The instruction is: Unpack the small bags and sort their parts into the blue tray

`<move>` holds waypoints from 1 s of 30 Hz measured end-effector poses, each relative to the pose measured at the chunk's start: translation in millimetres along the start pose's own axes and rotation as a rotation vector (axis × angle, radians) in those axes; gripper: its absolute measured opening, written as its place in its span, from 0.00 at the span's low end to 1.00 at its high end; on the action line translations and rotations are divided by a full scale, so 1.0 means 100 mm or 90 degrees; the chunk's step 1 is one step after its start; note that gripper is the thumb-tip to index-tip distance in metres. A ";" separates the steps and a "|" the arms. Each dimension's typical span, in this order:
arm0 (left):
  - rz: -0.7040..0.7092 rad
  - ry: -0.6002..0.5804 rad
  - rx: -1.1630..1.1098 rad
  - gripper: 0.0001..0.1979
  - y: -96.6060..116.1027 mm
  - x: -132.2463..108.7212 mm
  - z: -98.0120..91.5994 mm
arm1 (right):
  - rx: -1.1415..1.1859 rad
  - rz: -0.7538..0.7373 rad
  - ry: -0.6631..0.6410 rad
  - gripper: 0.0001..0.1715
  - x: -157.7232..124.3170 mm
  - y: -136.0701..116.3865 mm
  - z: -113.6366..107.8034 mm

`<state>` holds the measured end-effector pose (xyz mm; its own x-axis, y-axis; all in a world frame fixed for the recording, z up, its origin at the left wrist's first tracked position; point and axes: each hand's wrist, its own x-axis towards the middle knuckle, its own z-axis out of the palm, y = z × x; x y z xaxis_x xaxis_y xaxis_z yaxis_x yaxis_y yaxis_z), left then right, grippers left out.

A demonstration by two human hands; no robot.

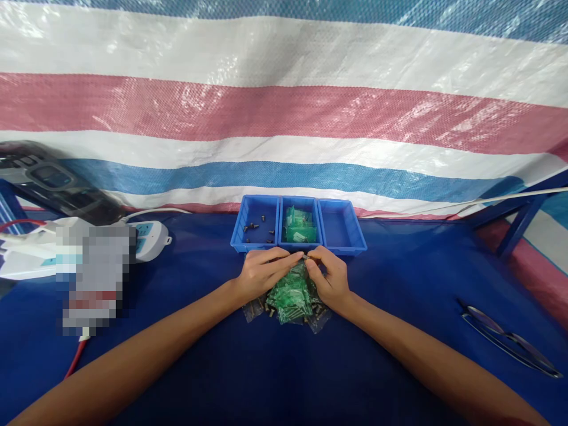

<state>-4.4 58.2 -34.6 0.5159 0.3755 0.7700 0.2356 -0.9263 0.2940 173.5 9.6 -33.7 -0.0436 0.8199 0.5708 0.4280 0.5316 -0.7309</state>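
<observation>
At the blue table's [284, 378] centre, left hand [266, 269] and right hand [331, 273] meet at a pile of green packets [290, 293]

Left hand at 10 o'clock of the pile: fingers pressed together, grip cannot be told; right hand at 2 o'clock: thumb and index finger pinching a small part [305, 257] near 12 o'clock; beyond, left bin [270, 207] at 11 o'clock with dark screws [254, 225], middle bin [310, 203] at 12 with packets [300, 225], right bin [341, 228] at 1

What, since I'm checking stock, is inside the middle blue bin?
In the middle blue bin, green see-through packets lie heaped. Anything beneath the heap is covered, so I can't tell what's there.
</observation>
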 end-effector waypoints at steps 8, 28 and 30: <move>0.027 0.012 0.030 0.17 0.02 0.00 -0.01 | -0.014 -0.012 -0.012 0.11 0.01 -0.02 -0.01; 0.010 0.013 0.026 0.18 0.01 -0.01 -0.01 | -0.021 0.007 0.031 0.08 0.01 -0.01 0.01; 0.004 0.007 0.024 0.18 0.01 -0.02 -0.01 | -0.021 0.002 0.031 0.08 0.01 -0.01 0.01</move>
<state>-5.9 56.9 -35.3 0.5078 0.3698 0.7781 0.2640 -0.9265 0.2680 172.0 10.0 -32.8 0.0005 0.8097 0.5869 0.4580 0.5215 -0.7199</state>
